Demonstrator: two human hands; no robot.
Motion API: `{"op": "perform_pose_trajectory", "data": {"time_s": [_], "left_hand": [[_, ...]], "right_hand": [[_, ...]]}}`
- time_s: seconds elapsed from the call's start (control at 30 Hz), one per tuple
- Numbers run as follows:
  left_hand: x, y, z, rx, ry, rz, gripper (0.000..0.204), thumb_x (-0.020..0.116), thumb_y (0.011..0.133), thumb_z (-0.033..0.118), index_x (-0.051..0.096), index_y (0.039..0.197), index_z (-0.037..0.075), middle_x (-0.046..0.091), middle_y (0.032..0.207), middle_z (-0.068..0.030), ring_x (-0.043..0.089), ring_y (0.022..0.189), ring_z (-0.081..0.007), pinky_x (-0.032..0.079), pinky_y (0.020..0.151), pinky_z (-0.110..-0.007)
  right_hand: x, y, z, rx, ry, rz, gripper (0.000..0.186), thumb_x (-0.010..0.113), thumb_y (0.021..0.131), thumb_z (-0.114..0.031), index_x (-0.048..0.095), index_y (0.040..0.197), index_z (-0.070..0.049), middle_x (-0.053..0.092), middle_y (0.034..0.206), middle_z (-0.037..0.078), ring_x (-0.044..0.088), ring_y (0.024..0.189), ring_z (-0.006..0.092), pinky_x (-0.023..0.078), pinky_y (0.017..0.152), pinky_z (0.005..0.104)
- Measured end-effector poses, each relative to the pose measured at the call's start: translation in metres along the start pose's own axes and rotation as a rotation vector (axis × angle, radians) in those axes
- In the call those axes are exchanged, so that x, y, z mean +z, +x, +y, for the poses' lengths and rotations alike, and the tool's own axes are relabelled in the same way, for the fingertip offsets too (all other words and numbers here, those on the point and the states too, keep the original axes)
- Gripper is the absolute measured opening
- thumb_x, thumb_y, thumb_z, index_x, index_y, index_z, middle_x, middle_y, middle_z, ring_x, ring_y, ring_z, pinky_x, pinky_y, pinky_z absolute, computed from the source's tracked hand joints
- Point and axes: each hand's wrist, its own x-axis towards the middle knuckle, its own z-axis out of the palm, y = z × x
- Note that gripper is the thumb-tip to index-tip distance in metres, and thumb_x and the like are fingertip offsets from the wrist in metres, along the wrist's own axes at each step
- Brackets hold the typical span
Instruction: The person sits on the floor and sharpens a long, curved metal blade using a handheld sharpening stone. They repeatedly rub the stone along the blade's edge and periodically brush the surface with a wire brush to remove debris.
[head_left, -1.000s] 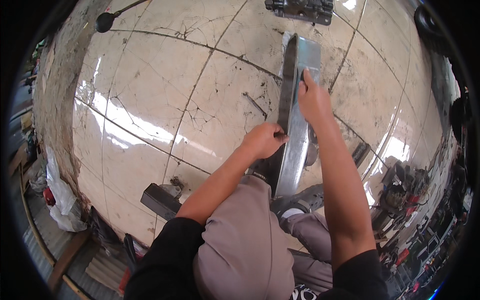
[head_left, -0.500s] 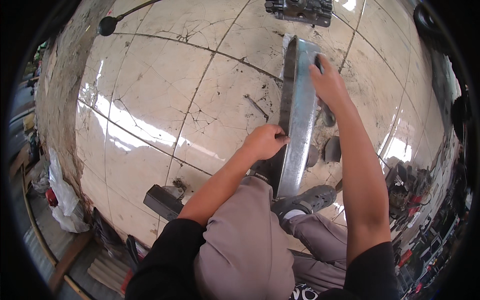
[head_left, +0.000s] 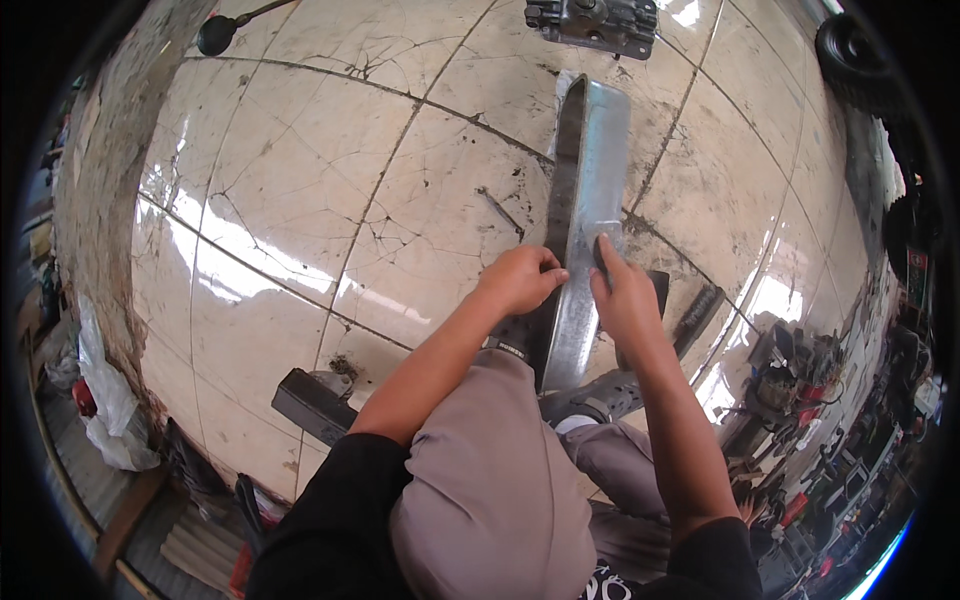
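Note:
A long silver-grey metal channel [head_left: 602,135] stands lengthwise in front of me, its dark hollow side facing left and its near end between my feet. My left hand [head_left: 521,280] is closed at its left edge, thumb and fingers pinching the rim about midway along. On the bright upper face, my right hand [head_left: 627,300] grips a dark elongated tool [head_left: 600,251]. Only the tool's end shows past the fingers, so its exact kind is hidden. A light cloth or plastic scrap [head_left: 563,92] lies under the channel's far end.
A dark metal machine part [head_left: 592,25] sits beyond the channel. A thin metal rod [head_left: 502,212] lies on the cracked tile floor [head_left: 290,150] to the left. A black block [head_left: 312,405] stands near my left arm; a dark rectangular piece [head_left: 698,320] lies at right, by cluttered parts.
My right hand has slid the tool from near the channel's far end back toward me, to about the middle. My left hand keeps its hold on the rim.

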Motion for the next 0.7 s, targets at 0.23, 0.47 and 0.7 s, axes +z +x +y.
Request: {"op": "perform_pose_trajectory", "data": {"time_s": [0.23,0.47,0.7], "left_hand": [[-0.001,0.001,-0.005,0.016,-0.008,-0.018,0.034,0.069,0.089,0.036,0.073,0.102,0.004,0.072,0.093,-0.0171,0.069,0.089,-0.0318,0.052,0.081,-0.040],[0.000,0.000,-0.005,0.013,-0.024,-0.015,0.034,0.068,0.089,0.036,0.073,0.100,0.005,0.072,0.094,-0.0177,0.069,0.090,-0.0342,0.052,0.080,-0.042],[0.000,0.001,-0.003,0.032,-0.015,-0.012,0.033,0.070,0.089,0.031,0.072,0.101,0.000,0.071,0.092,-0.0206,0.068,0.086,-0.0339,0.052,0.079,-0.039]], "right_hand": [[-0.008,0.053,-0.009,-0.040,0.025,0.036,0.051,0.060,0.093,-0.021,0.052,0.141,-0.004,0.064,0.089,0.035,0.063,0.089,0.0500,0.051,0.081,0.0531],[-0.024,0.088,-0.019,-0.046,0.039,0.061,0.047,0.059,0.093,-0.019,0.055,0.137,-0.003,0.067,0.095,0.031,0.065,0.092,0.0477,0.050,0.084,0.0520],[-0.026,0.133,-0.017,-0.095,0.013,0.150,0.048,0.056,0.095,-0.024,0.055,0.139,-0.004,0.068,0.106,0.028,0.064,0.104,0.0450,0.049,0.093,0.0491]]}}
